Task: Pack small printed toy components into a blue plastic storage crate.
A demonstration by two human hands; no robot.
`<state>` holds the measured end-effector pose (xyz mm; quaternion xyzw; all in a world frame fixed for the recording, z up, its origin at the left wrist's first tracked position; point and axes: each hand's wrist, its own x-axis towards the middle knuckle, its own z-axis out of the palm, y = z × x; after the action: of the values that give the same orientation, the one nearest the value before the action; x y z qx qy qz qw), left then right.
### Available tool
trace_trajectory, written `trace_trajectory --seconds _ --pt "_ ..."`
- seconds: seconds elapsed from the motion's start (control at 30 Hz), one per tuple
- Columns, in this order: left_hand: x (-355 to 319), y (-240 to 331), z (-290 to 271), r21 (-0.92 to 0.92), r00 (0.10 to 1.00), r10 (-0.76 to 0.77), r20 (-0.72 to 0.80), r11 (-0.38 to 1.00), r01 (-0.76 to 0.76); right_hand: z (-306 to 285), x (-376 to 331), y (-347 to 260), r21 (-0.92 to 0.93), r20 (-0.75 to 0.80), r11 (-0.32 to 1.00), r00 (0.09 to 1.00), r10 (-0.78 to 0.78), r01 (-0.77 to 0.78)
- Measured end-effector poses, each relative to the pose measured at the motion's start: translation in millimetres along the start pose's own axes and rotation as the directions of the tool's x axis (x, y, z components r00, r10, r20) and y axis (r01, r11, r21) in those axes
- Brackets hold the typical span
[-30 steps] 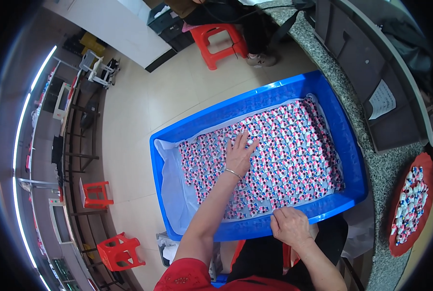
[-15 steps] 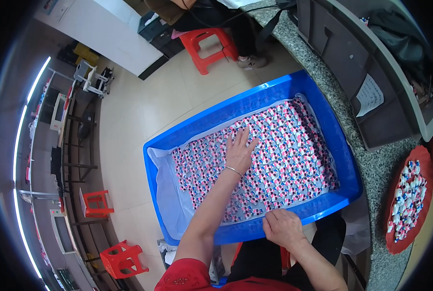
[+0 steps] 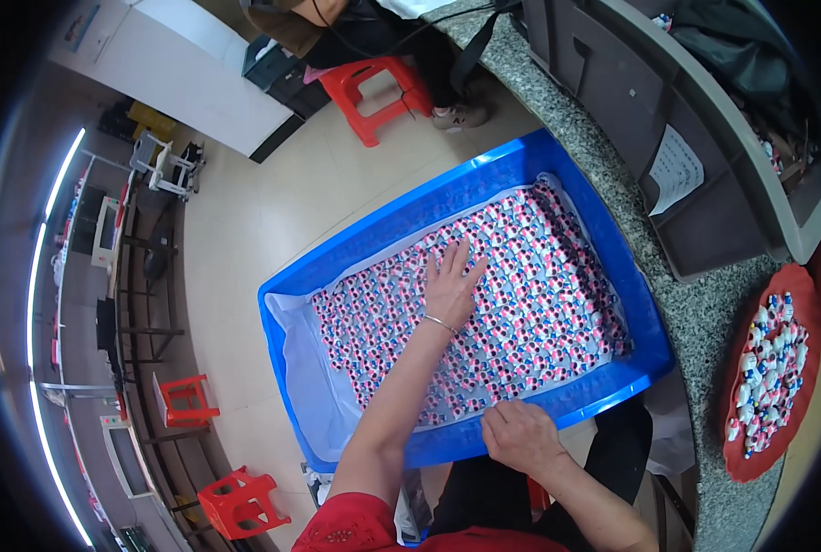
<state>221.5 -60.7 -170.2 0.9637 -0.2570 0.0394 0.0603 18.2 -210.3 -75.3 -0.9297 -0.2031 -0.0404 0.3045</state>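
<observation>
A large blue plastic tray (image 3: 401,235), lined with a white sheet (image 3: 314,373), holds several small pink, white and blue figurines (image 3: 539,276) spread in one layer. My left hand (image 3: 449,285) lies flat on the figurines near the tray's middle, fingers spread, a thin bracelet on the wrist. My right hand (image 3: 521,437) rests on the tray's near rim with the fingers curled over the edge. Neither hand holds a loose piece.
A grey speckled stone counter (image 3: 695,317) runs along the tray's right side. A red round tray (image 3: 778,368) with more small figurines sits on it at the right. Grey bins (image 3: 705,166) stand behind. Red stools (image 3: 378,87) and a seated person are on the tiled floor.
The view has shifted a little, so the tray sits lower and more central. My left hand stays flat on the figurines; my right hand has slid slightly left along the near rim.
</observation>
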Motion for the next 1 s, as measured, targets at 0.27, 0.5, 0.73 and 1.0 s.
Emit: trace_trajectory --seconds 0.27,0.5,0.73,1.0 --pt "18 17 8 0.036 1.000 0.019 0.015 0.999 -0.020 0 1 -1 0.042 -0.010 0.999 1.000 0.003 -0.003" --pt "30 29 5 -0.018 0.999 0.042 -0.022 0.999 -0.042 -1 -1 2 0.058 -0.012 0.998 1.000 -0.004 0.004" --pt "35 38 11 -0.018 0.996 0.085 0.010 0.996 -0.085 1 -1 1 0.078 -0.013 0.997 1.000 0.012 -0.011" --pt "53 56 17 -0.027 0.990 0.136 -0.041 0.990 -0.137 1 -1 2 0.091 -0.032 0.996 0.999 -0.017 0.020"
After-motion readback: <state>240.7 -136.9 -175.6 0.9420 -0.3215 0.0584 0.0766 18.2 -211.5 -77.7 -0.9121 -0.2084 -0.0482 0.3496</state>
